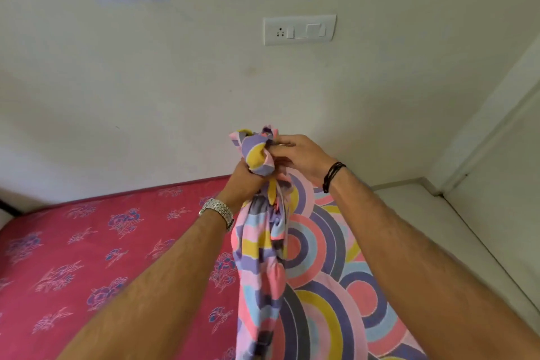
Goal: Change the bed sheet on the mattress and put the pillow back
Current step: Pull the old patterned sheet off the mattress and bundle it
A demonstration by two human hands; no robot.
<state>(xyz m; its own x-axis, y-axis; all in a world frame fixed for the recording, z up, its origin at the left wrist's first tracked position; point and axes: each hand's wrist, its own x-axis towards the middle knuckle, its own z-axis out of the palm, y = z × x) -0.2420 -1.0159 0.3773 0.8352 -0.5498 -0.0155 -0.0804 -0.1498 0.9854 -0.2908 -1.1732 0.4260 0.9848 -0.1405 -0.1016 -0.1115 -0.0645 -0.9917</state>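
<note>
Cotton in pastel rings, the sheet (295, 257) is bunched at its top in the left hand (244, 181), clenched round it, while the right hand (301, 158) pinches the gathered end. It hangs long-axis upright, top toward the far wall, draping over the mattress (87, 257) at right. A loosened grip could drop it in a tangle.

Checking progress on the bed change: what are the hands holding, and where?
Both hands, left hand and right hand, grip the bunched top end of the colourful sheet.
</note>
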